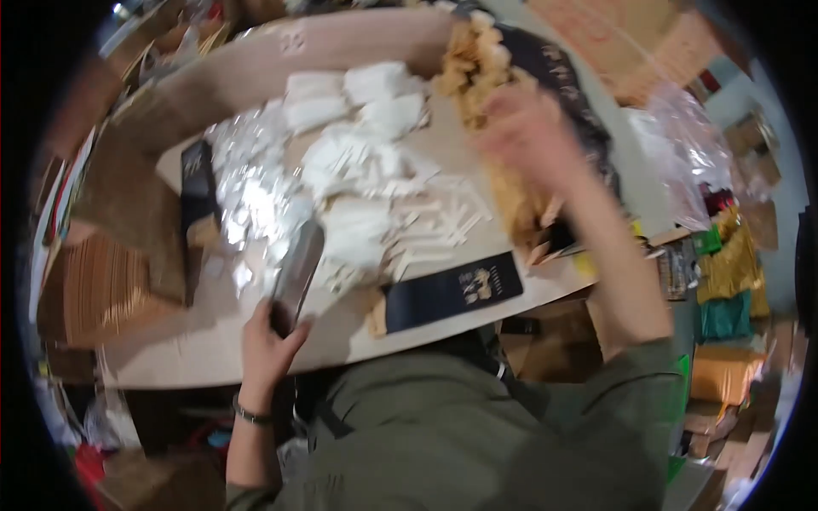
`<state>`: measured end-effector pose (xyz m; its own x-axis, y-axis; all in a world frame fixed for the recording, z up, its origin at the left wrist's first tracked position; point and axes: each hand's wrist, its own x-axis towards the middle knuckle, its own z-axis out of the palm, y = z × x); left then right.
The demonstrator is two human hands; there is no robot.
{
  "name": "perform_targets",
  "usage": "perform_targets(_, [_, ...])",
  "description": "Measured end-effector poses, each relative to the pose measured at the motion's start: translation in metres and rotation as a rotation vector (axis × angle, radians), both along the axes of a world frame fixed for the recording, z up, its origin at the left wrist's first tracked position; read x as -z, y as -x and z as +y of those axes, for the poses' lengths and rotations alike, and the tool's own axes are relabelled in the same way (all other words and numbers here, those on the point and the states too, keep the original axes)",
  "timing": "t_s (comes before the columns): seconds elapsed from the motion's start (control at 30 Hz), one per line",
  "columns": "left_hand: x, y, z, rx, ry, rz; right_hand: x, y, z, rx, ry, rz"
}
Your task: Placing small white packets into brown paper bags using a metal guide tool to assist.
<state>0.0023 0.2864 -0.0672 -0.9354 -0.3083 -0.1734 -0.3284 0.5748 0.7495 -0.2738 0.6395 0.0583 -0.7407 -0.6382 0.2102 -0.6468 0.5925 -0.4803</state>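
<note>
My left hand (pixel 266 345) grips the lower end of a long dark flat pouch (pixel 296 274) held over the near edge of the tan table (pixel 187 341). My right hand (pixel 528 128) is raised and blurred above a heap of tan wooden pieces (pixel 477 68) at the table's far right; whether it holds anything is unclear. Between the hands lie white paper packets (pixel 358 111), loose pale sticks (pixel 434 226) and a pile of clear shiny wrappers (pixel 247 187). A dark printed sleeve (pixel 452 289) lies flat by the near edge.
Another dark sleeve (pixel 198 183) lies at the table's left. Stacked brown cardboard (pixel 94 289) sits on the left. To the right hang clear plastic bags (pixel 690 145) and there are green and gold packages (pixel 728 281). Cardboard boxes (pixel 622 34) stand at the far right.
</note>
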Motion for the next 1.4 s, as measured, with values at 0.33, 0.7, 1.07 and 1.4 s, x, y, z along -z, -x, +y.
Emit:
perform_targets(0.33, [0.021, 0.008, 0.076, 0.522, -0.532, 0.007, 0.173, -0.138, -0.085, -0.494, -0.112, 0.122])
perform_targets(0.7, [0.021, -0.022, 0.020, 0.269, 0.355, 0.006, 0.169, -0.165, -0.115, 0.057, -0.219, -0.290])
perform_targets(1.07, [0.021, -0.020, -0.007, 0.170, 0.291, 0.018, 0.172, -0.173, -0.116, 0.016, -0.061, -0.414])
perform_targets(1.4, [0.011, -0.009, 0.017, 0.508, 0.343, 0.020, 0.175, -0.189, -0.144, 0.024, -0.034, -0.343])
